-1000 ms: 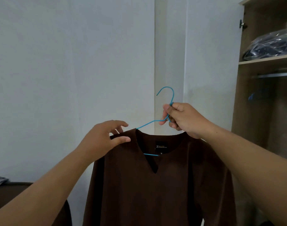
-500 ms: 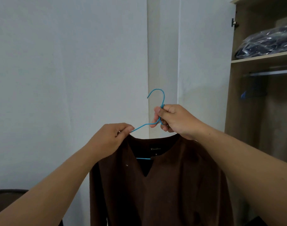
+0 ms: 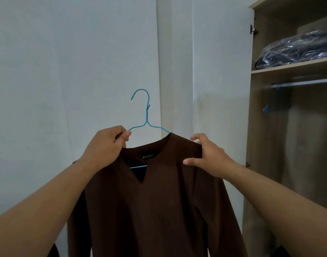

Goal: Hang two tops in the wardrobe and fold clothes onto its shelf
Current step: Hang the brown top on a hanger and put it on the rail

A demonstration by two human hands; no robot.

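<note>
While the left hand (image 3: 105, 147) has its grip curled around the left arm of the blue wire hanger (image 3: 147, 115) and the collar edge, the brown V-neck top (image 3: 159, 201) hangs on that hanger, held up before a white wall (image 3: 66, 62). Right hand (image 3: 207, 158) pinches the top's right shoulder, thumb in front, fingers behind. Far right: open wardrobe (image 3: 255, 127), plastic-wrapped dark bundle (image 3: 296, 47) on its shelf (image 3: 292, 66), rail (image 3: 303, 83) below with another blue hanger (image 3: 270, 107), blurred.
</note>
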